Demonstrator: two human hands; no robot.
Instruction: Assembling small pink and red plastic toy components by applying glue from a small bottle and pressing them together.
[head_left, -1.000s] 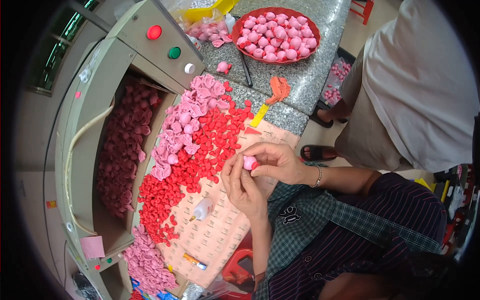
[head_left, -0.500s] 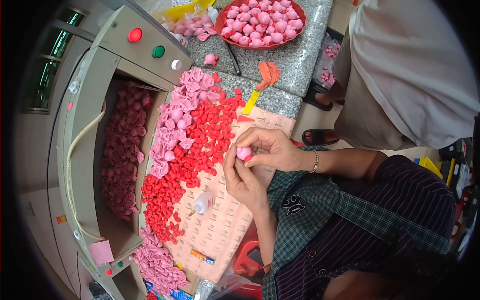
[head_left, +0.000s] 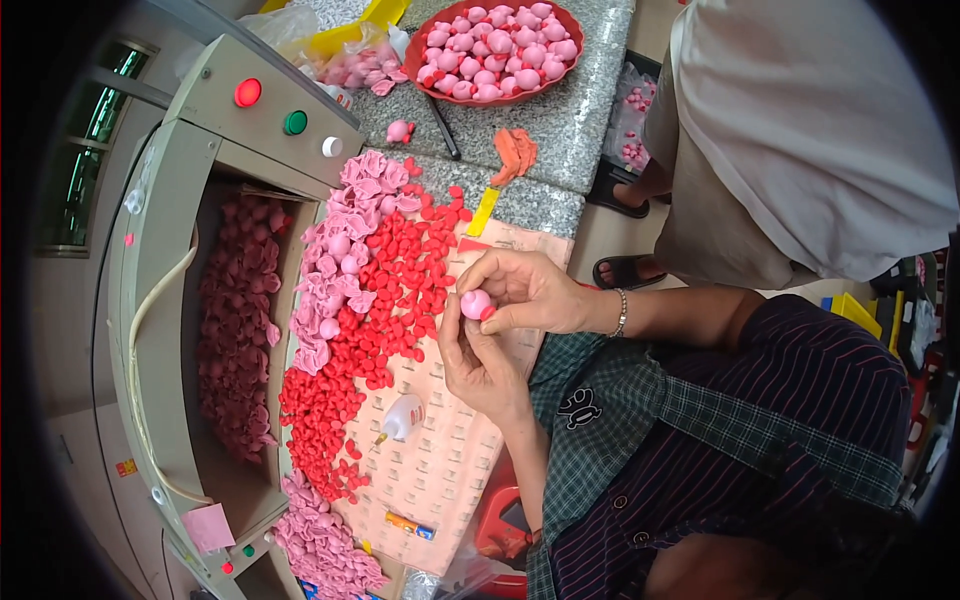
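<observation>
A small pink ball-shaped piece (head_left: 475, 304) with a red bit at its lower side is held up between both my hands, above the peach sheet (head_left: 430, 440). My right hand (head_left: 535, 290), the upper one with a beaded bracelet, pinches it with thumb and fingers. From below, my left hand (head_left: 480, 370) has its curled fingertips against the ball's left side. Loose red pieces (head_left: 400, 270) are spread just left of my hands. A small white squeeze bottle (head_left: 403, 417) with a narrow tip lies below them on the sheet.
Pink pieces (head_left: 330, 250) are heaped along a grey machine (head_left: 160, 300) with an open chamber. More form a pile (head_left: 310, 540) at the lower left. A red bowl (head_left: 500, 100) of pink balls stands on the granite top. Another person (head_left: 800, 130) stands at the upper right.
The whole view has shifted slightly, so the table and machine sit a little farther left. Both my hands keep hold of the pink ball-shaped piece, with little change in their grip.
</observation>
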